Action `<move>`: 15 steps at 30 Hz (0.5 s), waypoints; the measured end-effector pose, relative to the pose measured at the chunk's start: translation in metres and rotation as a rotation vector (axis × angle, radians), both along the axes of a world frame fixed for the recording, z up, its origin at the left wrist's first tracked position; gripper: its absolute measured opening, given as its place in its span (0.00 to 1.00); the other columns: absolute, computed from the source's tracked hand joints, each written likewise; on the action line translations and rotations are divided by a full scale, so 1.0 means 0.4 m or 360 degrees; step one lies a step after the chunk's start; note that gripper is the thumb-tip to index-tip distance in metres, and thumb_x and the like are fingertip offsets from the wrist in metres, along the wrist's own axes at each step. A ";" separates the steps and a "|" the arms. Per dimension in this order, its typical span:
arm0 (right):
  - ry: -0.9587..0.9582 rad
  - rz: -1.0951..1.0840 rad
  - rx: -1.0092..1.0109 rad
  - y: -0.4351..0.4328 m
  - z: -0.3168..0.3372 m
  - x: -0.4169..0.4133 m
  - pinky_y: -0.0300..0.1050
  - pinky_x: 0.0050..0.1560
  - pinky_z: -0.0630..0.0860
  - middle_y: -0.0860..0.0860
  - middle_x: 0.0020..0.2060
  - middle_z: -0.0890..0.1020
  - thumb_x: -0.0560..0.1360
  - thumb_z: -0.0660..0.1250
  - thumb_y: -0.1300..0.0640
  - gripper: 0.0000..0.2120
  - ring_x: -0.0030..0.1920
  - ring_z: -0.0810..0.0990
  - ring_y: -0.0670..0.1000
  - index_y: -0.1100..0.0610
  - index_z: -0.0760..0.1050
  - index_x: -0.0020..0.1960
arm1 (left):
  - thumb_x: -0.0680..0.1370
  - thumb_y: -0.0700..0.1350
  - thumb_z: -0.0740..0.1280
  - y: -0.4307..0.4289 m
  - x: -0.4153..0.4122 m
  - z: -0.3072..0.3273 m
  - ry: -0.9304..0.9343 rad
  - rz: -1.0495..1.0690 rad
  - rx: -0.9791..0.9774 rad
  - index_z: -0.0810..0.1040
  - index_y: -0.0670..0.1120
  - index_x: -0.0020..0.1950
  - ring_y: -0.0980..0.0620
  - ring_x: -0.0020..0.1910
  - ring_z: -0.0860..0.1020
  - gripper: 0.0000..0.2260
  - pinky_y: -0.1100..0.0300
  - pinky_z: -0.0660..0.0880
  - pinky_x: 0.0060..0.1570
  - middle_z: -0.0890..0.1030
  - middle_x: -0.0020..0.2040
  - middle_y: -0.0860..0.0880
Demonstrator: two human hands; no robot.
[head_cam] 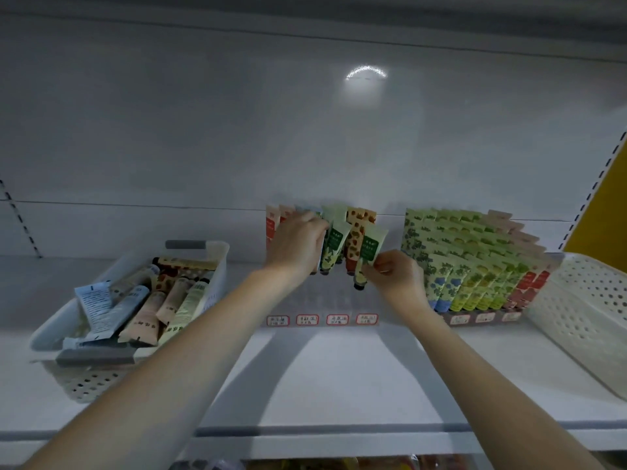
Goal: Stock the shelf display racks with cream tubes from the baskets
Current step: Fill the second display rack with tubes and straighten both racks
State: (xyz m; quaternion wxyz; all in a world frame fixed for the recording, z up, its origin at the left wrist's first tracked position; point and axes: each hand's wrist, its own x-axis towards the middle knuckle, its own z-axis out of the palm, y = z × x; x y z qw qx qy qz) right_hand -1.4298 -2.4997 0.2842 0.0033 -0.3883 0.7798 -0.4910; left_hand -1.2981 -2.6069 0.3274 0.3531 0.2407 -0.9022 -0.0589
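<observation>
I'm pinching a green-label cream tube (369,252) with my right hand (395,278) fingers, just right of the middle display rack (322,300) row. Left hand (297,247) fingers are gripping the standing tubes (334,239). Risk: letting go early, so the loose row is toppling forward.

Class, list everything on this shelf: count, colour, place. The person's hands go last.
shelf: one, white, underneath.
left basket: one, white, left.
loose tubes: many, mixed, in left basket.
middle rack: one, clear, centre.
rack tubes: several, mixed, its back.
right rack: one, dark-fronted, right of centre.
stocked tubes: many, green, blue, red, filling it.
right basket: one, white, far right.
price labels: seven visible, red-bordered, rack fronts.
green-label tube: one, cream, centre.
left hand: on rack tubes.
right hand: pinching green-label tube.
</observation>
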 end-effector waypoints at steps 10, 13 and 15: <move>0.0126 -0.0128 -0.0168 -0.089 -0.003 0.000 0.55 0.41 0.76 0.64 0.37 0.82 0.73 0.68 0.63 0.10 0.40 0.80 0.63 0.72 0.77 0.42 | 0.80 0.35 0.57 -0.084 -0.094 0.029 -0.0640 -0.0187 -0.0400 0.74 0.44 0.64 0.48 0.66 0.67 0.15 0.48 0.57 0.68 0.74 0.64 0.49; 0.0121 -0.0125 -0.0194 -0.105 -0.013 0.004 0.51 0.40 0.77 0.61 0.39 0.83 0.74 0.67 0.62 0.08 0.40 0.81 0.59 0.69 0.77 0.44 | 0.79 0.34 0.56 -0.089 -0.089 0.032 -0.0612 -0.0151 -0.0378 0.76 0.42 0.56 0.48 0.62 0.68 0.11 0.49 0.57 0.67 0.76 0.57 0.48; 0.0133 -0.0100 -0.0209 -0.119 -0.020 0.009 0.46 0.38 0.75 0.59 0.38 0.83 0.74 0.67 0.62 0.07 0.38 0.80 0.56 0.67 0.78 0.45 | 0.79 0.36 0.57 -0.090 -0.087 0.030 -0.0572 -0.0146 -0.0388 0.77 0.42 0.57 0.48 0.62 0.68 0.11 0.50 0.59 0.65 0.76 0.58 0.48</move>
